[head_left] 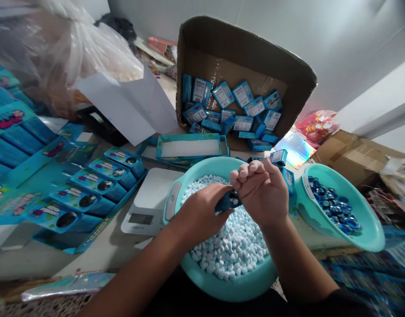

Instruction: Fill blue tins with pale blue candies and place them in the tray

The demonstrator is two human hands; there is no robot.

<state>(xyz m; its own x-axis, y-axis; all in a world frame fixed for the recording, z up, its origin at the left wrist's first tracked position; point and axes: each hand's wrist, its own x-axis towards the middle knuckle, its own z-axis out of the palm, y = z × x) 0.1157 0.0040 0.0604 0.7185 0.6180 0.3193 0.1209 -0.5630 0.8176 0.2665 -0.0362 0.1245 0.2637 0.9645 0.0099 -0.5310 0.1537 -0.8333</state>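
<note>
Both my hands meet over a teal basin (222, 286) full of small pale blue and white tablets (235, 246). My left hand (198, 215) is closed around a small dark blue container (227, 201). My right hand (263, 189) is curled into a fist with its fingers pressed on the same container from the right. Beside it on the right stands a second teal basin (370, 229) holding several round dark blue caps (334, 209).
A white digital scale (149, 200) lies left of the tablet basin. Blue display trays with boxed items (90, 189) sit at left. A tipped cardboard carton (242, 57) holds several small blue boxes. A shallow blue tray (189, 147), plastic bag and brown carton (350, 154) are around.
</note>
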